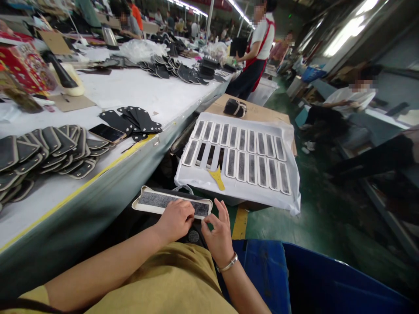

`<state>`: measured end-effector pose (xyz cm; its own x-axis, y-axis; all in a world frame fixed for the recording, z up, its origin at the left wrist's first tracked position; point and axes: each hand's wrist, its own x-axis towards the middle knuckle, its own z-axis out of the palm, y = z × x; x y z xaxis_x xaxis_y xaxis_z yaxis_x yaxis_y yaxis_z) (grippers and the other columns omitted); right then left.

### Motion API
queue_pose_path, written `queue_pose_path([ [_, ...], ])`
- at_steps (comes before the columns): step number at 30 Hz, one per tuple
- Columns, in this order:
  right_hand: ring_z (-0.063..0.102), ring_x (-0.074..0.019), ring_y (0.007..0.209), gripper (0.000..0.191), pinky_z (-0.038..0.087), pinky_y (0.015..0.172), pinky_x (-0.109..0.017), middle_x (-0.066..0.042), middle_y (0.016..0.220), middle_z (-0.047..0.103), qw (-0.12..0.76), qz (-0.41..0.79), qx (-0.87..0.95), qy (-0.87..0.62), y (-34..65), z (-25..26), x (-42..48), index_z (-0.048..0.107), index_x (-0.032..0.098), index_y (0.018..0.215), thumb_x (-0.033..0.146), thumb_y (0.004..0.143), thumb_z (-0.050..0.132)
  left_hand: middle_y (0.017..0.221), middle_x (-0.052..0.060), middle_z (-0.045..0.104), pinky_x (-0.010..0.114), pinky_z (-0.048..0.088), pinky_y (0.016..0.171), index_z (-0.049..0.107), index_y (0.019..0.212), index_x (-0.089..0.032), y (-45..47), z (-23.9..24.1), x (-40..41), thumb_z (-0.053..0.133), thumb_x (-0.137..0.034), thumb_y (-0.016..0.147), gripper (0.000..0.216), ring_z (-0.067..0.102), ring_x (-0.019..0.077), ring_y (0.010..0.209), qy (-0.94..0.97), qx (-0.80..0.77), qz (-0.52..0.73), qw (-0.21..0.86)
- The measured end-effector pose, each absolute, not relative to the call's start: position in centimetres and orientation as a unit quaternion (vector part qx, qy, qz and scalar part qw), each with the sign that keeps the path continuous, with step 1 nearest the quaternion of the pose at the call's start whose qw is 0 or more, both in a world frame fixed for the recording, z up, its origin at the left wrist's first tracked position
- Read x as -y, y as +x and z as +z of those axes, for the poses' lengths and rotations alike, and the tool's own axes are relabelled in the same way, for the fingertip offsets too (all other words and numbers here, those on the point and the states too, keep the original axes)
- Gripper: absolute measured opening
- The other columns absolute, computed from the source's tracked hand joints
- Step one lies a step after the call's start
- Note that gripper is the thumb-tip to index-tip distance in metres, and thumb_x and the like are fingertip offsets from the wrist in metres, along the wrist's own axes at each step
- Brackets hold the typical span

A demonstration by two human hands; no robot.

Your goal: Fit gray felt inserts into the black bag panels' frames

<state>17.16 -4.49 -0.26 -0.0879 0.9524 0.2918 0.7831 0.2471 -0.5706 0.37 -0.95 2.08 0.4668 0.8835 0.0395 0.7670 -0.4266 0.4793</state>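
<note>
My left hand (176,220) is curled over the near edge of a long cream-edged strip with a dark fuzzy centre (163,201), pressing it over a black piece on my lap. My right hand (218,233), with a silver bracelet, pinches the strip's right end, fingers partly raised. In front of my knees a white board (291,192) carries two rows of several similar strips (252,163), with a few slots bare and a yellow tool (218,178) lying on it.
A long white table (131,91) runs along the left, with fanned stacks of black pieces (42,150), a phone (106,132) and red boxes (26,65). A blue bin (310,279) stands at my right. Other people work behind and to the right.
</note>
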Motion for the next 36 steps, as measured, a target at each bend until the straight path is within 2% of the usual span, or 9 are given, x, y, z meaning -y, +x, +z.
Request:
queue_pose_path([
  [4,0.021,-0.029,0.135,0.007,0.027,0.106,-0.049,-0.02,0.139,0.035,0.316,0.168,0.678,-0.642,16.1,-0.9,3.8,0.052,0.016,0.076,0.01,0.073,0.05,0.083,0.006,0.06,0.036,0.04,0.069,0.055,0.07,-0.018,1.6,2.7,0.7,0.054,-0.014,0.072,0.004,0.054,0.025,0.086,0.82,-0.538,0.102,0.17],
  [8,0.024,-0.028,0.135,0.033,0.032,0.104,-0.046,-0.02,0.134,0.04,0.335,0.201,0.657,-0.645,15.7,-1.1,3.1,0.051,0.014,0.099,0.007,0.067,0.05,0.088,0.008,0.06,0.04,0.041,0.071,0.056,0.071,-0.017,1.9,3.1,0.7,0.055,-0.017,0.07,0.001,0.054,0.0286,0.09,0.811,-0.551,0.082,0.178],
  [12,0.026,-0.0298,0.133,0.045,0.029,0.105,-0.051,-0.018,0.139,0.036,0.346,0.083,0.678,-0.643,15.7,-0.2,4.4,0.051,0.013,0.117,0.011,0.072,0.05,0.086,0.008,0.061,0.038,0.043,0.072,0.056,0.072,-0.016,1.3,3.2,1.0,0.055,-0.016,0.071,0.001,0.056,0.0263,0.086,0.814,-0.542,0.095,0.185],
  [16,0.032,-0.0233,0.131,0.042,0.015,0.111,-0.051,-0.008,0.127,0.055,0.328,-0.067,0.754,-0.565,15.1,-0.4,7.5,0.052,0.018,0.123,0.007,0.084,0.04,0.083,0.006,0.061,0.034,0.044,0.075,0.057,0.073,-0.017,0.7,2.8,1.1,0.053,-0.013,0.073,0.006,0.057,0.022,0.084,0.819,-0.521,0.128,0.201],
  [18,0.033,-0.022,0.131,0.049,0.012,0.112,-0.048,-0.008,0.126,0.056,0.295,-0.097,0.795,-0.521,14.5,-1.3,8.6,0.049,0.016,0.129,0.002,0.084,0.034,0.083,0.005,0.061,0.032,0.045,0.077,0.058,0.073,-0.017,0.1,2.7,1.0,0.052,-0.011,0.073,0.008,0.057,0.0207,0.084,0.824,-0.505,0.14,0.215],
  [21,0.029,-0.0261,0.134,0.051,0.015,0.111,-0.047,-0.013,0.135,0.047,0.243,-0.13,0.819,-0.503,13.7,-2.7,9.1,0.044,0.007,0.133,0.003,0.083,0.034,0.101,0.006,0.061,0.029,0.046,0.08,0.061,0.088,-0.018,-1.8,3.2,1.0,0.055,-0.01,0.071,0.019,0.058,0.0175,0.088,0.835,-0.469,0.162,0.238],
  [24,0.028,-0.0296,0.133,0.049,0.019,0.11,-0.048,-0.016,0.138,0.043,0.211,-0.148,0.821,-0.509,13.3,-3.1,8.9,0.044,0.003,0.131,0.006,0.084,0.035,0.118,0.008,0.054,0.032,0.042,0.091,0.06,0.103,-0.018,-4.6,3.6,1.3,0.06,-0.013,0.072,0.031,0.054,0.02,0.102,0.844,-0.445,0.211,0.214],
  [28,0.033,-0.0298,0.131,0.054,0.027,0.107,-0.047,-0.018,0.138,0.043,0.19,-0.152,0.823,-0.512,13.2,-2.9,8.9,0.04,0.002,0.134,0.001,0.081,0.031,0.088,0.005,0.063,0.033,0.042,0.082,0.067,0.086,-0.018,-6.9,3.1,1.5,0.06,-0.023,0.08,0.011,0.056,0.0201,0.087,0.851,-0.45,0.181,0.202],
  [36,0.028,-0.0306,0.134,0.059,0.036,0.102,-0.048,-0.02,0.139,0.04,0.215,-0.118,0.816,-0.523,12.1,-4.0,8.8,0.027,0.005,0.142,0.005,0.083,0.034,0.08,0.003,0.063,0.03,0.04,0.074,0.067,0.071,-0.018,-6.1,1.8,1.5,0.054,-0.021,0.083,0.018,0.056,0.017,0.079,0.819,-0.507,0.191,0.19],
])
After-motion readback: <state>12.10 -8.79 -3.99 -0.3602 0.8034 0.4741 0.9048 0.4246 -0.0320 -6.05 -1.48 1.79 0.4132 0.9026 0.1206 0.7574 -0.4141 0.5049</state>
